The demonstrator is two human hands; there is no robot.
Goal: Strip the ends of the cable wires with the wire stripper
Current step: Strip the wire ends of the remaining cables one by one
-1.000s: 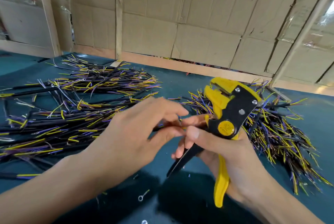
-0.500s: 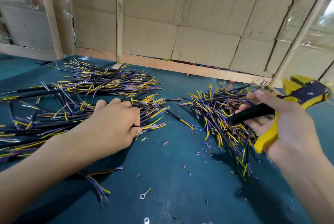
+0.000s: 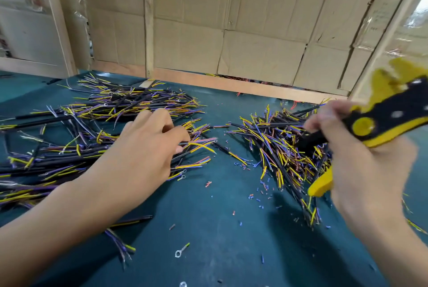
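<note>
Selecting the next cable from the left pile
Left hand [image 3: 143,154] fingers pinch one cable [image 3: 199,145] on the desk [image 3: 208,228]; right hand [image 3: 361,161] grips the wire stripper [image 3: 382,122], raised. Advise isolating one cable, ends presented squarely

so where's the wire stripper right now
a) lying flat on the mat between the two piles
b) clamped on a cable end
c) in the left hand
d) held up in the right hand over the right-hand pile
d: the right hand grips the wire stripper above the right-hand pile, while the left hand reaches into the left pile.
</note>
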